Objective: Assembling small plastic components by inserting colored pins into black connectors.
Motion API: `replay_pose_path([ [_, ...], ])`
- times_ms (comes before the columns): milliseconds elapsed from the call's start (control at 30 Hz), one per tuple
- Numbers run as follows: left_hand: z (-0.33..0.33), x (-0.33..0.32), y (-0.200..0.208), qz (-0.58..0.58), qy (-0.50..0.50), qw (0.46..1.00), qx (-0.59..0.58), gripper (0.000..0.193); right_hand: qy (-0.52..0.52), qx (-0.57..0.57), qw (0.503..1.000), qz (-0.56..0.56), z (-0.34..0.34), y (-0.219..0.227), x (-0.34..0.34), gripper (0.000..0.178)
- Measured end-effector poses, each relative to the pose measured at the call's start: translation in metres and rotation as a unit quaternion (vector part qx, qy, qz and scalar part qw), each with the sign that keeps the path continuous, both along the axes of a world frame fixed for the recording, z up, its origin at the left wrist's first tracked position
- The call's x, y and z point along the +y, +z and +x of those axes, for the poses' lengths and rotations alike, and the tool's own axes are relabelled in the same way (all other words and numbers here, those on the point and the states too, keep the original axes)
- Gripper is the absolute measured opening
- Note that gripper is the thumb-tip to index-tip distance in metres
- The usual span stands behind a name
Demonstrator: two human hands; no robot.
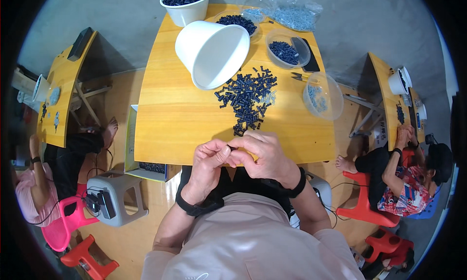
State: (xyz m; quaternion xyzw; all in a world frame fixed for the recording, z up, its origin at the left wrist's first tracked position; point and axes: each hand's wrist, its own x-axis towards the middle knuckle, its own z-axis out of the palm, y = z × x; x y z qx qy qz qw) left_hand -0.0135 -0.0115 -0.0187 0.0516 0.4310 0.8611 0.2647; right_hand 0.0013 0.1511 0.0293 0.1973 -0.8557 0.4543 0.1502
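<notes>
1. Both hands meet low over the near edge of the yellow table (170,134), close under the camera, wrists in dark bands.
2. Left hand (210,156) is curled, thumb and fingertips pinched onto a small dark piece (232,147) right where the two hands touch.
3. Right hand (262,156) is curled as well, its fingertips closed on that same small dark piece from the other side. What the piece looks like in detail is too small to tell.
4. Just beyond the knuckles, a loose pile of dark little parts (247,97) spreads across the middle of the table, a few strays trailing down toward the hands.
5. Behind the pile, a big white bucket (212,52) lies tipped on its side, mouth turned toward the pile.
6. Right of the pile, a clear bowl (323,96) sits tilted near the table's right edge, pale bits inside.
7. Farther back: a clear tub of dark parts (287,49), a second white bucket (187,5) full of dark parts, and a clear bag of pale pieces (294,12).
8. Off to each side, other people sit at their own yellow tables on red and pink stools.
</notes>
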Motion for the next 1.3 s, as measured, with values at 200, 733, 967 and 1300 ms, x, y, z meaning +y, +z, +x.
replay_pose_path([
  [200, 0.006, 0.003, -0.007, 0.056, -0.013, 0.996, -0.071, 0.017, -0.002, 0.005, 0.999, -0.039, 0.008, -0.004, 0.001, 0.017],
  [733, 0.007, 0.001, -0.006, 0.061, -0.021, 0.994, -0.089, 0.014, -0.018, -0.410, 0.795, -0.446, 0.013, -0.031, 0.027, 0.017],
  [967, 0.005, -0.002, -0.017, 0.050, 0.002, 0.992, -0.118, 0.013, 0.040, -0.410, 0.812, -0.413, 0.012, -0.026, 0.025, 0.023],
  [1300, 0.003, -0.003, -0.019, 0.070, 0.005, 0.989, -0.131, 0.012, 0.037, -0.347, 0.847, -0.400, 0.013, -0.022, 0.009, 0.018],
])
